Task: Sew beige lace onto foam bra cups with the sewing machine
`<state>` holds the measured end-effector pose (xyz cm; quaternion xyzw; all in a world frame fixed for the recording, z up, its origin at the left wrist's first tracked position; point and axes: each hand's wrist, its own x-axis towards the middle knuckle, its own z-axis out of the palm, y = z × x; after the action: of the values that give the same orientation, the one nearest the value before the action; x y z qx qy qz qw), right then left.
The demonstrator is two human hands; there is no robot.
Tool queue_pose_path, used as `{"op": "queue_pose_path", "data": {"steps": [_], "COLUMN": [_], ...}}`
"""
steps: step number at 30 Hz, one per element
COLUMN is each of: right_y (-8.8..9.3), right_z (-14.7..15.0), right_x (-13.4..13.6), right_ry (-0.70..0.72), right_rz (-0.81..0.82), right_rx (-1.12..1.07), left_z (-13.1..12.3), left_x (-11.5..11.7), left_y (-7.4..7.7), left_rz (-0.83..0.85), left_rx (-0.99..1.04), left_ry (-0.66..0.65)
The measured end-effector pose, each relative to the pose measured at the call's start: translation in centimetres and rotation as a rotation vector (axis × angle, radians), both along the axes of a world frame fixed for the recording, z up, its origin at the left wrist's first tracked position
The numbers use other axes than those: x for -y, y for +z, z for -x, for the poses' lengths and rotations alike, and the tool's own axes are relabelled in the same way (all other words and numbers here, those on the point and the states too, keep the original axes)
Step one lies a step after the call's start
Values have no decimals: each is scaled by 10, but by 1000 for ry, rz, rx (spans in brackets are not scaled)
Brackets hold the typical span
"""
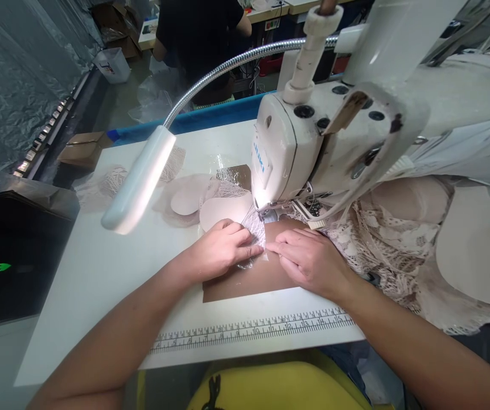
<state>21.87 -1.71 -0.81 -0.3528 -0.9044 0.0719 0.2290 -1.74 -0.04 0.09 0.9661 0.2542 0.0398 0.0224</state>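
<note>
A strip of pale lace fabric (256,225) runs under the needle area of a white sewing machine (285,151). My left hand (221,249) is closed on the lace from its left side, the fingers half curled and one stretched toward the edge. From the right, my right hand (307,255) meets the same lace edge with its fingertips pressed together, the palm low over a brown sheet (245,285). Just behind my left hand lies a smooth cream cup-shaped piece (223,212). The undersides of both hands are hidden.
A lamp (140,179) on a bendable metal neck hangs over the left of the white table (142,259). Lace garments (392,242) are heaped at right. A printed ruler (253,330) follows the front edge. Another person (202,42) sits beyond the table.
</note>
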Motion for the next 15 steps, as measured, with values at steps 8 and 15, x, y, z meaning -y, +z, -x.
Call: {"op": "queue_pose_path", "data": {"steps": [8,15], "right_y": [0,2], "right_z": [1,1], "right_x": [-1,0], "right_ry": [47,44], "right_rz": [-9,-37], "right_rx": [97,156], "left_z": [0,-11], "left_x": [1,-2], "left_y": [1,3], "left_rz": [49,67], "left_rx": [51,84], "left_ry": [18,139]}}
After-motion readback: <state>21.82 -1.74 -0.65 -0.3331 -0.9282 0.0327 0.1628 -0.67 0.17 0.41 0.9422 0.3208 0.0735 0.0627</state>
